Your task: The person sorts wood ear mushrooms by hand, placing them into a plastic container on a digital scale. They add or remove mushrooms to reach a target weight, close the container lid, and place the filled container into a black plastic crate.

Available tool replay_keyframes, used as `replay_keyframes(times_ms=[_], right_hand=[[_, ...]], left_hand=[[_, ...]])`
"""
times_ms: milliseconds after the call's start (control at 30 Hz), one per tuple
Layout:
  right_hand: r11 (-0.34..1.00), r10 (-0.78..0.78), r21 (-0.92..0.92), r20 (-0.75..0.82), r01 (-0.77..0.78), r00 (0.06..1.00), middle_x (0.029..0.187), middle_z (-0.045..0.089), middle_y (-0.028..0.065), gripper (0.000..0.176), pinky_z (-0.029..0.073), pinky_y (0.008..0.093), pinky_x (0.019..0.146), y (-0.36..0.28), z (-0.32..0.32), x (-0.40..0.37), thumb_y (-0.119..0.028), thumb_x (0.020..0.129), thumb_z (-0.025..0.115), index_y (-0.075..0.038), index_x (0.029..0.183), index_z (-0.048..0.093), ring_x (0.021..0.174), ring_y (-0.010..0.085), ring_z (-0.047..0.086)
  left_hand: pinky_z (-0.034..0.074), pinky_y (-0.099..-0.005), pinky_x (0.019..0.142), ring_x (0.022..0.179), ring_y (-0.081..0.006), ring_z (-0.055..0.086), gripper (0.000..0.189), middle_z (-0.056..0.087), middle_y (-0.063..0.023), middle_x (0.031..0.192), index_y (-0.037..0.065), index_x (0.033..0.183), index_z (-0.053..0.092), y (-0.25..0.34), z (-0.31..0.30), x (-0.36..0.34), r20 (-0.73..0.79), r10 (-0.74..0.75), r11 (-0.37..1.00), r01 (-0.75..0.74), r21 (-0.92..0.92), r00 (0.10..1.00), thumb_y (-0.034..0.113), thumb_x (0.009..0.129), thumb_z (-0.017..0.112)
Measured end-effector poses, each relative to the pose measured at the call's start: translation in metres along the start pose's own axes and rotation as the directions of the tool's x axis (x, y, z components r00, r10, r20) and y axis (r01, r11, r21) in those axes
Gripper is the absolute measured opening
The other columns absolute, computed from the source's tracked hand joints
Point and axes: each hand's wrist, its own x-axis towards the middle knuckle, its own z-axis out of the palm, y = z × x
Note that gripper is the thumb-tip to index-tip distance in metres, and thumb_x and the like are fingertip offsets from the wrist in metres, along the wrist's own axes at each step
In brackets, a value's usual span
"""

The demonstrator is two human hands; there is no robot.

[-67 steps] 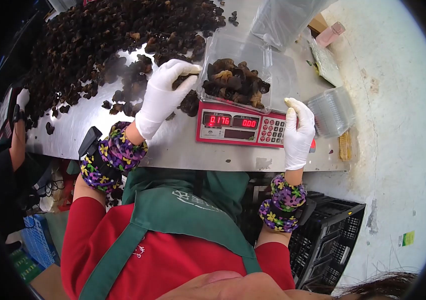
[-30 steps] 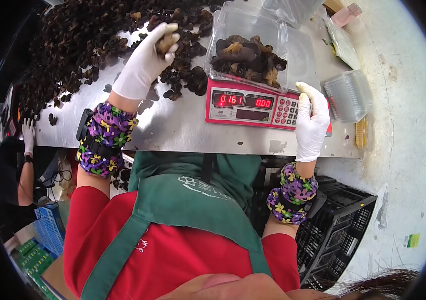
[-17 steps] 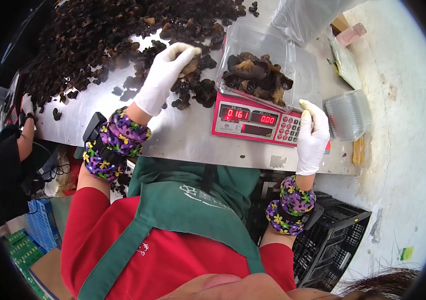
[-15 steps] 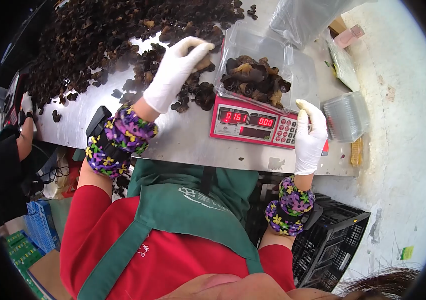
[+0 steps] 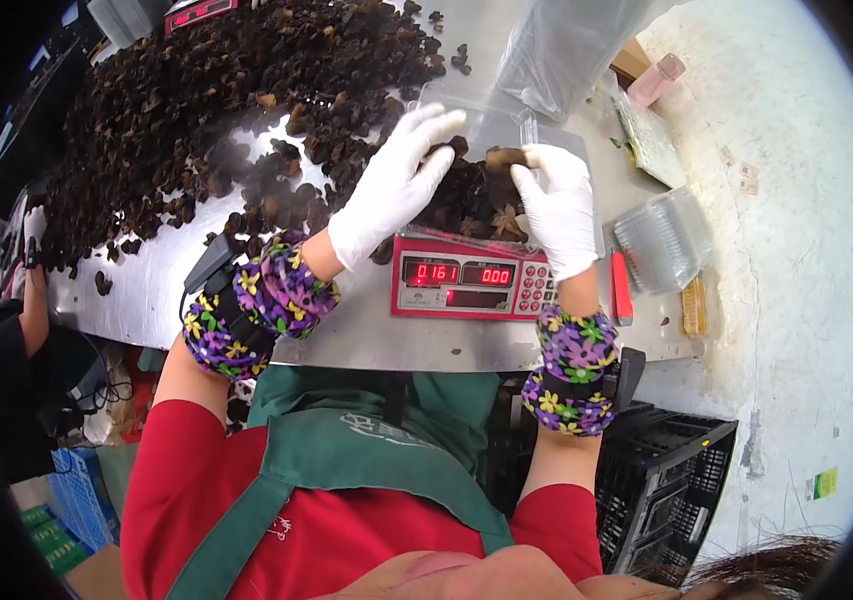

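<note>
A clear plastic box [image 5: 491,238] sits on a red digital scale [image 5: 409,300] whose display reads 0.161. Dark brown wood ear mushrooms [image 5: 466,195] fill part of the box. My left hand [image 5: 396,190], in a white glove, is at the box's left side, thumb and fingers apart around a dark piece; no grip on it shows. Over the right side, my gloved right hand [image 5: 558,210] pinches a lighter brown wood ear mushroom [image 5: 504,158] between thumb and fingers. The hands partly hide the box and its contents.
A large heap of wood ears [image 5: 216,110] covers the table's left and back. Stacked clear boxes [image 5: 661,240], a red-handled object [image 5: 621,290] and a plastic bag [image 5: 566,60] lie rightward. A second scale [image 5: 196,12] stands behind; a co-worker's hand [image 5: 34,222] is far left.
My left hand has moved from beside the box to its left side. My right hand has left the scale's right corner and come over the box, now pinching a piece. The display still reads 0.161.
</note>
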Motion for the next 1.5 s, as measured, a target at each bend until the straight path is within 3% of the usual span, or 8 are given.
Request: replay_keyframes(times_ms=[100, 300, 500, 633, 767, 967, 1167, 1500], right_hand=[[0.855, 0.354, 0.294, 0.270, -0.427, 0.895, 0.096, 0.071, 0.0128, 0.021, 0.050, 0.0383, 0.086, -0.001, -0.025, 0.002, -0.020, 0.088, 0.070, -0.003, 0.102, 0.072, 0.095, 0.0281, 0.066], [0.739, 0.358, 0.481, 0.311, -0.471, 0.880, 0.087, 0.071, 0.0065, 0.021, 0.049, 0.0280, 0.077, -0.022, -0.049, -0.002, -0.015, 0.094, 0.067, 0.002, 0.105, 0.070, 0.080, 0.0107, 0.062], [0.734, 0.381, 0.484, 0.288, -0.477, 0.879, 0.087, 0.070, 0.0030, 0.017, 0.049, 0.0262, 0.071, -0.064, -0.058, 0.006, -0.013, 0.094, 0.069, 0.002, 0.101, 0.071, 0.079, 0.0065, 0.059], [0.699, 0.198, 0.589, 0.387, -0.407, 0.901, 0.095, 0.073, 0.0029, 0.019, 0.052, 0.0254, 0.078, -0.097, -0.065, 0.014, -0.014, 0.095, 0.070, -0.001, 0.109, 0.073, 0.087, 0.0070, 0.063], [0.773, 0.131, 0.573, 0.276, -0.273, 0.952, 0.114, 0.073, 0.0090, 0.028, 0.048, 0.0267, 0.100, -0.049, -0.068, 0.013, -0.019, 0.102, 0.062, -0.002, 0.123, 0.070, 0.109, 0.0145, 0.067], [0.731, 0.320, 0.540, 0.270, -0.418, 0.908, 0.118, 0.073, 0.0086, 0.031, 0.048, 0.0284, 0.098, 0.025, -0.063, 0.004, -0.026, 0.102, 0.060, -0.003, 0.121, 0.071, 0.106, 0.0158, 0.067], [0.093, 0.574, 0.669, 0.569, -0.738, 0.589, 0.130, 0.065, 0.0122, 0.038, 0.054, 0.0362, 0.094, 0.079, -0.029, 0.006, -0.027, 0.102, 0.056, -0.003, 0.131, 0.063, 0.112, 0.0226, 0.065], [-0.389, 0.161, 0.583, 0.805, -0.713, 0.571, 0.136, 0.058, 0.0253, 0.062, 0.050, 0.0443, 0.100, 0.099, 0.008, 0.050, -0.048, 0.108, 0.037, 0.004, 0.141, 0.045, 0.106, 0.0309, 0.063]], left_hand=[[0.038, -0.0421, 0.111, 0.122, -0.0304, 0.059, 0.044, 0.064, -0.0148, 0.129, 0.009, 0.137, 0.058, 0.000, -0.001, -0.001, 0.202, 0.032, 0.964, -0.084, 0.253, 0.979, 0.028, 0.097, 0.064], [0.042, -0.0431, 0.100, 0.111, -0.0339, 0.056, 0.041, 0.062, -0.0132, 0.122, 0.012, 0.122, 0.067, 0.018, -0.007, 0.001, 0.017, 0.235, 0.858, -0.216, 0.466, 0.972, 0.030, 0.086, 0.075], [0.050, -0.0323, 0.095, 0.115, -0.0177, 0.058, 0.049, 0.056, -0.0075, 0.139, 0.012, 0.140, 0.057, 0.088, -0.017, -0.002, 0.013, -0.124, 0.893, 0.117, -0.434, 0.992, 0.014, 0.093, 0.070], [0.048, -0.0197, 0.074, 0.084, -0.0038, 0.058, 0.023, 0.068, 0.0026, 0.097, 0.004, 0.119, 0.068, 0.103, -0.030, 0.008, 0.138, -0.462, 0.650, 0.440, -0.619, 0.876, 0.017, 0.103, 0.061], [0.054, -0.0355, 0.074, 0.079, -0.0196, 0.063, 0.023, 0.068, -0.0096, 0.090, -0.002, 0.106, 0.070, 0.047, -0.063, -0.013, 0.248, -0.479, 0.210, 0.385, -0.899, 0.842, 0.012, 0.093, 0.057], [0.047, -0.0215, 0.060, 0.075, -0.0101, 0.057, 0.038, 0.059, 0.0005, 0.089, 0.001, 0.130, 0.061, 0.013, -0.090, -0.064, 0.302, -0.634, 0.285, 0.577, -0.765, 0.713, 0.023, 0.099, 0.063], [0.049, -0.0184, 0.068, 0.086, -0.0088, 0.058, 0.045, 0.063, -0.0020, 0.095, -0.002, 0.132, 0.059, -0.010, -0.074, -0.095, 0.417, -0.616, 0.208, 0.649, -0.732, 0.668, 0.001, 0.089, 0.047], [0.034, -0.0161, 0.054, 0.067, -0.0016, 0.051, 0.036, 0.069, -0.0016, 0.095, 0.006, 0.123, 0.061, 0.037, -0.032, -0.064, 0.275, -0.763, 0.363, 0.740, -0.566, 0.585, 0.032, 0.099, 0.065]])
